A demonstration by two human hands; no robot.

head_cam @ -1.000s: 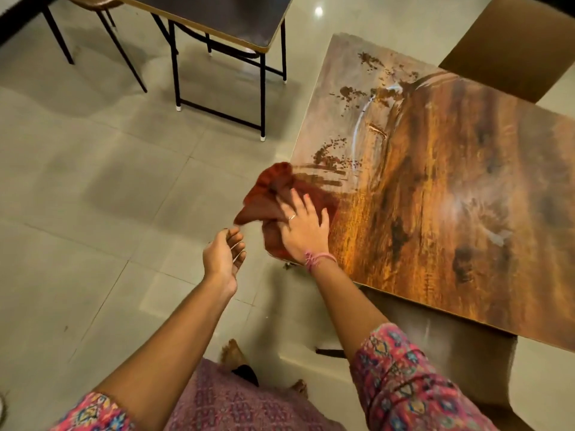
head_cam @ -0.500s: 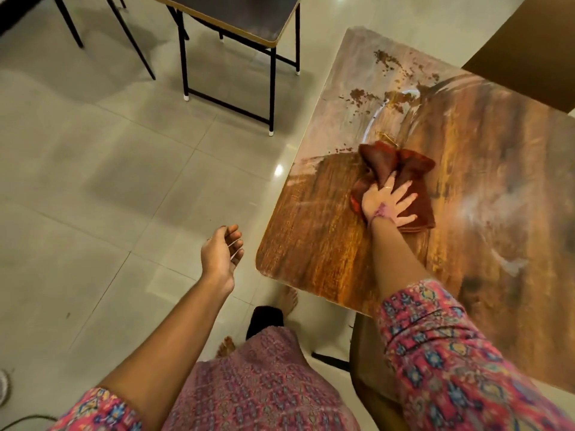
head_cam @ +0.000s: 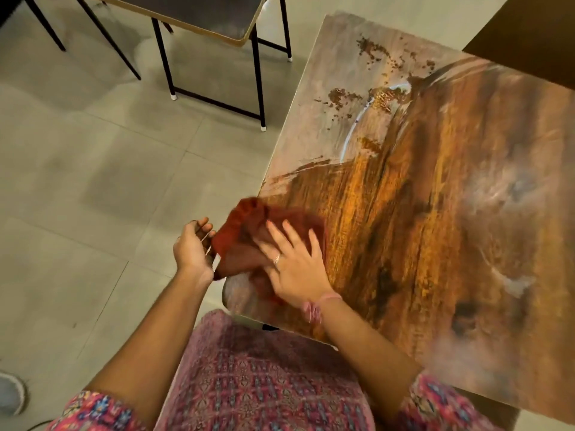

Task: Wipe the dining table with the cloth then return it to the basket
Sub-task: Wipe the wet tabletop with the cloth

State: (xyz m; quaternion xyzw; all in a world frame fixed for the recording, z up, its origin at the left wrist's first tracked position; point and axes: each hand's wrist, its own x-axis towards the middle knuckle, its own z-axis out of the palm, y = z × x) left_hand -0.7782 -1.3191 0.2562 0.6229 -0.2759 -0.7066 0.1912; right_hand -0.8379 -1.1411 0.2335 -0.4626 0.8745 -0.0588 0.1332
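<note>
I see my right hand (head_cam: 297,269) pressing flat, fingers spread, on the rust-red cloth (head_cam: 245,234) at the wooden bench's (head_cam: 435,213) near left corner. My left hand (head_cam: 193,247), loosely cupped and empty, sits just beside the overhanging cloth edge.

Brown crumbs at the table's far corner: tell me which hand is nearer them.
Right. The right hand presses the cloth on the table, below the crumbs; the left hand is cupped beside the table's edge, farther off.

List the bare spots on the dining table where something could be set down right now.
Free: the wiped wood right of the cloth, out to the far-right edge. Crowded: the near-left corner, with the right hand flat on the cloth and the left hand beside it. Far-left dining table is bare of things but crumb-strewn.
</note>
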